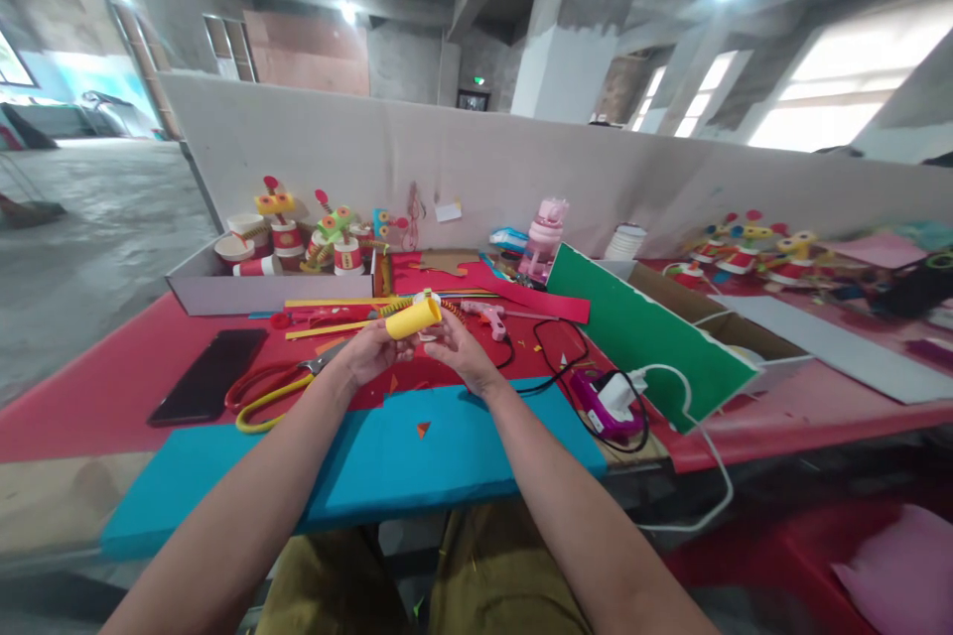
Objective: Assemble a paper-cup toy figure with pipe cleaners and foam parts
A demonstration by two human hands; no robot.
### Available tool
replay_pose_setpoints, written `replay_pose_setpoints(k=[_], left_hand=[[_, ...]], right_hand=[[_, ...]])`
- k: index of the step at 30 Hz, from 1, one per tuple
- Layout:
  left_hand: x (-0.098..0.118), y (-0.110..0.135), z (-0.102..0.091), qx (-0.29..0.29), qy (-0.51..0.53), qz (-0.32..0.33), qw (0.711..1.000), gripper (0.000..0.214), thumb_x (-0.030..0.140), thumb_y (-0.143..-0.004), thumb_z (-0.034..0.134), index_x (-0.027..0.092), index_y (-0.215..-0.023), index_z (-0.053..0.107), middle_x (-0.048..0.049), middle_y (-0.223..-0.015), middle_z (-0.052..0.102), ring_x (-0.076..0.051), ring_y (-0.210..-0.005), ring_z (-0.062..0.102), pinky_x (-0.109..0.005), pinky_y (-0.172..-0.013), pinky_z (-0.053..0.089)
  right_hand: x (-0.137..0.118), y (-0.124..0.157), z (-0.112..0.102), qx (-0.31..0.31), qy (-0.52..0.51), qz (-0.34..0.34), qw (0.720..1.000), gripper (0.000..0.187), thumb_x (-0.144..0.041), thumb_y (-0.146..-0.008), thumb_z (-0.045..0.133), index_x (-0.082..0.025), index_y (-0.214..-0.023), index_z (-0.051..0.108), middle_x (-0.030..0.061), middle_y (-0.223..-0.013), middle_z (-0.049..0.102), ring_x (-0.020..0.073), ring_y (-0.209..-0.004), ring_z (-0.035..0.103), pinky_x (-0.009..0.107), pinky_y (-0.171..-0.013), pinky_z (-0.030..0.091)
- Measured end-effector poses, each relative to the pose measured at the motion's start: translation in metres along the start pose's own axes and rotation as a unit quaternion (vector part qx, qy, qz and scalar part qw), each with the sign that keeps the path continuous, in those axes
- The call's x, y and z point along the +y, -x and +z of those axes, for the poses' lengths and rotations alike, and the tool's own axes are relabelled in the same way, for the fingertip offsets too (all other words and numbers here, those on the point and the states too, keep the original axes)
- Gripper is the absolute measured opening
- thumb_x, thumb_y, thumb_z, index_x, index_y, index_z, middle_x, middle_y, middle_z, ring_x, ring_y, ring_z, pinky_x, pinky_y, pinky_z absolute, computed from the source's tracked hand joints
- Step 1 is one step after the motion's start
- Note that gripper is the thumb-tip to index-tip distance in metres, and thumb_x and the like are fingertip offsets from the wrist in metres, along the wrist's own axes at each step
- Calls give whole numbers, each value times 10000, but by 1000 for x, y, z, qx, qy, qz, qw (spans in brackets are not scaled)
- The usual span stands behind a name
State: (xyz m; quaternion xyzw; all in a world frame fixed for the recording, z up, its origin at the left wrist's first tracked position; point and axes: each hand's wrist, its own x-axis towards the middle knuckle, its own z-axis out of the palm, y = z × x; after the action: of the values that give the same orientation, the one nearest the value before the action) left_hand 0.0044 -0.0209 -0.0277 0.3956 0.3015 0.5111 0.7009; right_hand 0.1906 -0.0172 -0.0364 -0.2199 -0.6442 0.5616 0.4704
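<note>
My left hand (376, 352) is closed around a rolled yellow paper tube (413, 318), held above the red table (111, 387). My right hand (458, 342) is close beside it, fingers pinched at the tube's right end on a small white piece I cannot make out. Both hands hover over a blue sheet (387, 456) at the table's near edge. A pink glue gun (487, 317) lies just behind the hands, its black cord running right.
Red-and-yellow scissors (272, 387) and a black phone (208, 375) lie to the left. A tray (223, 288) of finished paper-cup crafts stands behind. A green board (647, 337), a pink bottle (543, 238) and a purple power strip (607, 402) are on the right.
</note>
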Motion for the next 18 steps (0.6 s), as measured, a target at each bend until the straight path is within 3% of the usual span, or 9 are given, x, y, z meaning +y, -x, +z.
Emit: replay_pose_setpoints(k=[2,7,10,13,18], left_hand=[[-6,-1,1,-26,-29,-26,999,149,142,-685,708,102,-828,695,-61,-619,656,-116,-519,579,-241,-548,507],[-8,0,0,-89,-173,-59,979,267,197,-667,776,97,-905,704,-61,-690,674,-105,-558,586,-219,-557,477],[0,0,-1,-18,-255,9,967,319,242,-650,791,115,-932,710,-26,-672,658,-79,-504,536,-198,-505,430],[7,1,3,55,-260,113,957,334,328,-701,750,127,-964,710,-12,-665,646,-73,-491,498,-200,-490,407],[6,4,14,91,-262,207,938,301,346,-687,767,144,-909,735,-15,-684,660,-91,-574,523,-208,-553,415]], right_hand=[[0,0,4,-18,-8,-6,1000,705,-394,-715,759,-280,-1347,468,45,-1205,624,184,-1068,591,313,-927,484],[-2,0,4,-4,11,1,1000,445,-489,-820,616,-210,-1167,624,45,-994,690,183,-882,618,301,-790,507],[0,-2,1,54,38,-9,998,395,-468,-795,638,-195,-1082,644,36,-956,686,176,-860,611,293,-793,490],[1,-2,-2,107,118,-34,987,410,-437,-765,665,-194,-1091,610,36,-989,670,175,-854,598,282,-770,477],[0,3,-2,79,350,-38,933,343,-425,-742,681,-194,-987,615,17,-862,643,177,-746,562,279,-683,421]])
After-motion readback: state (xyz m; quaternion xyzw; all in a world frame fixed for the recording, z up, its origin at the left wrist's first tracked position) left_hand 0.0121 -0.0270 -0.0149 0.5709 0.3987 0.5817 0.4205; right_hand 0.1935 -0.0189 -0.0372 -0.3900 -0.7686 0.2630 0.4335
